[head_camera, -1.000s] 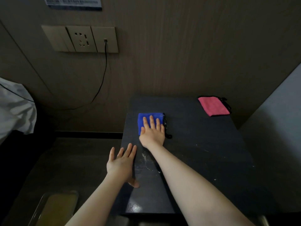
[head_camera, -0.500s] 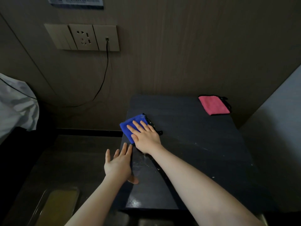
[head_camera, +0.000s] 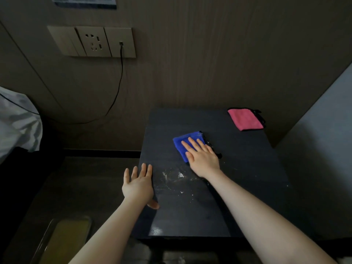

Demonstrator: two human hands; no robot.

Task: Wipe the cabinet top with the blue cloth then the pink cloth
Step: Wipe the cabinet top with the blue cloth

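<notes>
Now, left hand (head_camera: 138, 184) at counter's 8 o'clock edge: flat, fingers spread, holding nothing. Counter (head_camera: 247, 187) top dark, whitish smears near centre. Blue cloth (head_camera: 182, 144) at centre, toward 11 o'clock: folded, soft, light, likely slides easily; best driven by flat palm pressure, not pinch. Right hand (head_camera: 202, 158) flat on it, fingers straight, pressing. Pink cloth (head_camera: 244, 119) folded at 1 o'clock corner, untouched; dark loop beside it, perhaps strap.

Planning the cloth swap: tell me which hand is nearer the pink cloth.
Right. The right hand presses the blue cloth mid-top, nearer the pink cloth; the left hand rests at the cabinet top's left edge.
</notes>
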